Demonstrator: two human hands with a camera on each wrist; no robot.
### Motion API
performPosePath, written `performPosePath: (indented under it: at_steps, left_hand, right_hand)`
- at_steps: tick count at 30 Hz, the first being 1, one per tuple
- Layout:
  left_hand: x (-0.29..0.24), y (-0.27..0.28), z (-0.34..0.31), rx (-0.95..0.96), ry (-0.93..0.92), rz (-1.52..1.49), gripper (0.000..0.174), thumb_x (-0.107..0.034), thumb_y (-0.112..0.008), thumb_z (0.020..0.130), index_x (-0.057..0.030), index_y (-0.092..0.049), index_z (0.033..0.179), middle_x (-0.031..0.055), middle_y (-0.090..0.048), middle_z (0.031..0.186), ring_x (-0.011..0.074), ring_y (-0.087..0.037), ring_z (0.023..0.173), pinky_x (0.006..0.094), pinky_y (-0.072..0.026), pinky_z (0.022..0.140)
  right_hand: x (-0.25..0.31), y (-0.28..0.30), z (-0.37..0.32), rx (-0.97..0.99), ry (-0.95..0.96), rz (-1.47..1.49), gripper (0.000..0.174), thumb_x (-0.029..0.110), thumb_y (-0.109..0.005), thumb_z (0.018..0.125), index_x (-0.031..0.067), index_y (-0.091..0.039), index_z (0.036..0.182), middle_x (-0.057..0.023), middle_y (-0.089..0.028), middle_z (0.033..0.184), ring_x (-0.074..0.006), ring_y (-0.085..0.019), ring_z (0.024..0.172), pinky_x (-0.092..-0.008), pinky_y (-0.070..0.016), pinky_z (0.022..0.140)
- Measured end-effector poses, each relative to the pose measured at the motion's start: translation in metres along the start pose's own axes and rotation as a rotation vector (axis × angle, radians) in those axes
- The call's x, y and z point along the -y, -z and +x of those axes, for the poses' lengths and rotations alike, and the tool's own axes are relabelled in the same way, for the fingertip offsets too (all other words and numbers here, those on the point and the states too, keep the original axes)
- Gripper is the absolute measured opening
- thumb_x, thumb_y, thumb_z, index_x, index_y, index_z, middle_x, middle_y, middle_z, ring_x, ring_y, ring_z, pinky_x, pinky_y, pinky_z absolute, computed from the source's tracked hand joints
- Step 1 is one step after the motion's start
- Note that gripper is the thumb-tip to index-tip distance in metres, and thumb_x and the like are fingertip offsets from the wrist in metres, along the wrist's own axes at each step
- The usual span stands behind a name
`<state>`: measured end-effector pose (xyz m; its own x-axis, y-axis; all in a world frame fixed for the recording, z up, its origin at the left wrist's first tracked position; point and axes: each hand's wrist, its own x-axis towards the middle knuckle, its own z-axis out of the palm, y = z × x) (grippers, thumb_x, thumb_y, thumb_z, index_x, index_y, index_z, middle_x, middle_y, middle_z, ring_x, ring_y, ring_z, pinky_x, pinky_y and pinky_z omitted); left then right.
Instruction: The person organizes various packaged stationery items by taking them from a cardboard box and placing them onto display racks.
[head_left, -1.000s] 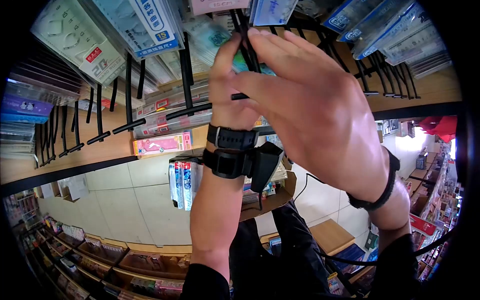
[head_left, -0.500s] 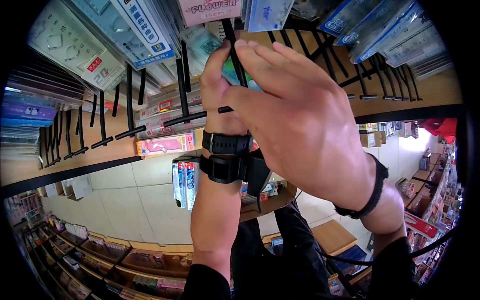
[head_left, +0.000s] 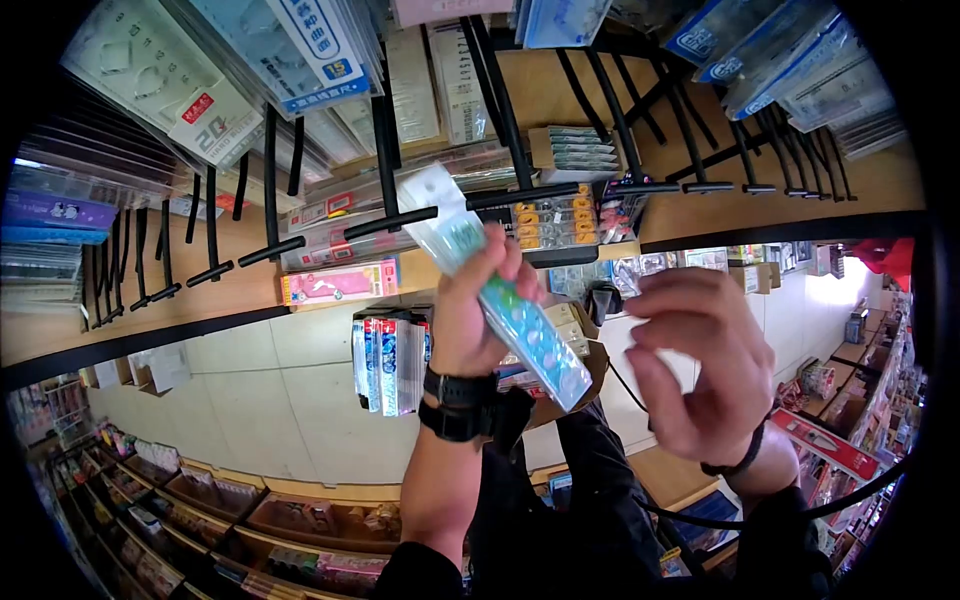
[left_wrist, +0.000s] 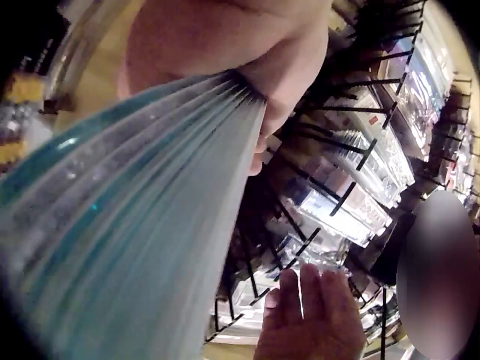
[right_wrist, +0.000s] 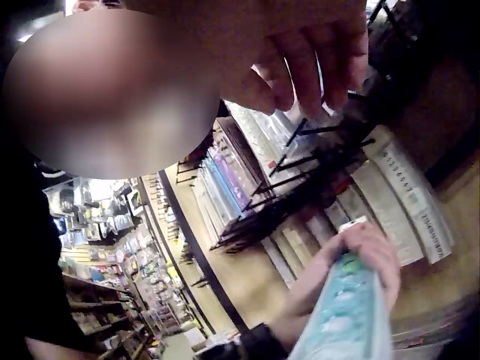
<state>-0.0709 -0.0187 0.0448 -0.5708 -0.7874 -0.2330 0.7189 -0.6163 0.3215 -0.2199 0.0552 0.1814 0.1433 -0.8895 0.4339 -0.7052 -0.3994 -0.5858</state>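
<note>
My left hand (head_left: 480,310) grips a stack of packaged rulers (head_left: 545,350), long slim clear packets with blue-green prints and a pale header. It slants below the hook ends in the head view. Several thin layers of the stack (left_wrist: 142,217) fan out from the fingers in the left wrist view. To the right, apart from the stack, my right hand (head_left: 705,360) is raised with loosely bent fingers and nothing in them. The same right hand (left_wrist: 311,319) shows lower in the left wrist view. A black hook (head_left: 505,110) above the left hand carries no packets along its front part.
Black display hooks (head_left: 695,150) stick out across the rack, many hung with packaged rulers (head_left: 165,85). A pink box (head_left: 340,283) lies at the shelf's front edge. Below are an open carton (head_left: 597,375) and blue-white packs (head_left: 385,365). Shelving (head_left: 250,520) runs behind the person.
The stack of packaged rulers has come off its hook and down towards the person in the left hand. My right hand has moved away from the hook to the right, its fingers now bent.
</note>
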Motion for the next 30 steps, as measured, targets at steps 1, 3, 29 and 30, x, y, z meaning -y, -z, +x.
performPosePath:
  at_steps: [1,3,29,30]
  left_hand:
    - [0.005,0.006,-0.003,-0.021,-0.009,0.017,0.014,-0.020,-0.055,0.088,-0.0105,-0.050,0.097,-0.0003,-0.046,0.073,0.0152,-0.050,0.064,0.0325,-0.0434,0.062]
    - [0.013,0.007,0.000,-0.104,-0.021,0.039,0.017,-0.022,-0.059,0.087,-0.0099,-0.051,0.096,0.0018,-0.052,0.079,0.0171,-0.055,0.066,0.0335,-0.0454,0.064]
    - [0.039,0.015,-0.019,0.319,0.047,0.107,0.044,-0.017,-0.071,0.072,-0.0066,-0.048,0.107,0.0052,-0.052,0.076,0.0209,-0.058,0.078,0.0428,-0.0482,0.085]
    - [0.037,0.014,-0.018,0.319,0.048,0.109,0.044,-0.017,-0.071,0.072,-0.0066,-0.048,0.107,0.0052,-0.052,0.076,0.0209,-0.058,0.078,0.0428,-0.0482,0.085]
  right_hand:
    - [-0.003,-0.001,-0.002,-0.032,0.002,-0.069,0.026,-0.001,-0.071,0.064,-0.0006,-0.061,0.088,-0.0154,-0.061,0.090,-0.0289,-0.059,0.074,-0.0333,-0.0472,0.063]
    - [-0.005,0.000,0.004,-0.011,0.033,-0.205,0.024,-0.007,-0.065,0.070,-0.0042,-0.058,0.093,-0.0179,-0.060,0.097,-0.0285,-0.059,0.083,-0.0319,-0.0468,0.069]
    - [-0.055,-0.077,-0.153,0.426,-0.809,0.991,0.039,0.014,-0.060,0.088,-0.0052,-0.047,0.119,-0.0088,-0.057,0.095,-0.0102,-0.052,0.086,-0.0263,-0.0448,0.075]
    - [-0.056,-0.074,-0.153,0.425,-0.808,0.992,0.039,0.014,-0.060,0.088,-0.0052,-0.047,0.119,-0.0088,-0.057,0.095,-0.0102,-0.052,0.086,-0.0263,-0.0448,0.075]
